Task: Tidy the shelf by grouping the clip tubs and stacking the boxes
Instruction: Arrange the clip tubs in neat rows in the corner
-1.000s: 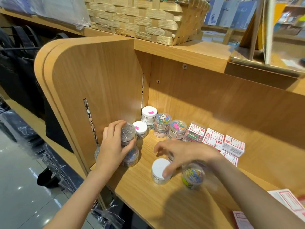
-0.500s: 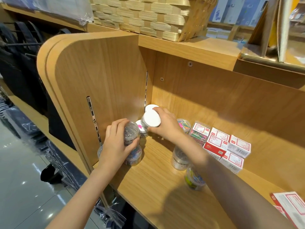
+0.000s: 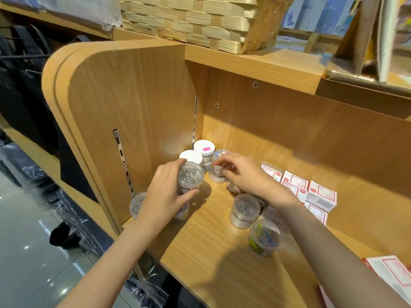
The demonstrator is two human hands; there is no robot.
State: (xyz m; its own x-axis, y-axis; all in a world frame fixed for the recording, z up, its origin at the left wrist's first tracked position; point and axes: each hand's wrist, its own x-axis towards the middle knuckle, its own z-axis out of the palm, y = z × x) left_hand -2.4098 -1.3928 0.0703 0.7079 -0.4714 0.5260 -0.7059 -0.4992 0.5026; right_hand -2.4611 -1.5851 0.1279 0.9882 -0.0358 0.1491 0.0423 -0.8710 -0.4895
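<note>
Wooden shelf [image 3: 206, 247], clip tubs being gathered into its back-left corner.
Left hand [image 3: 163, 194] curls its fingers round a clear tub of silver clips [image 3: 190, 177], held atop another near the left wall; right hand [image 3: 243, 174] pinches a tub of coloured clips [image 3: 219, 166] beside two white-lidded tubs [image 3: 203, 150]. Grouping looks underway: two loose tubs [image 3: 244, 210] mid-shelf likely come next, then the red-and-white boxes [image 3: 320, 194], unstacked along the back.

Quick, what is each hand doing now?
Left hand: holds a clear tub.
Right hand: fingers curled at a colourful tub; grip cannot be told.
</note>
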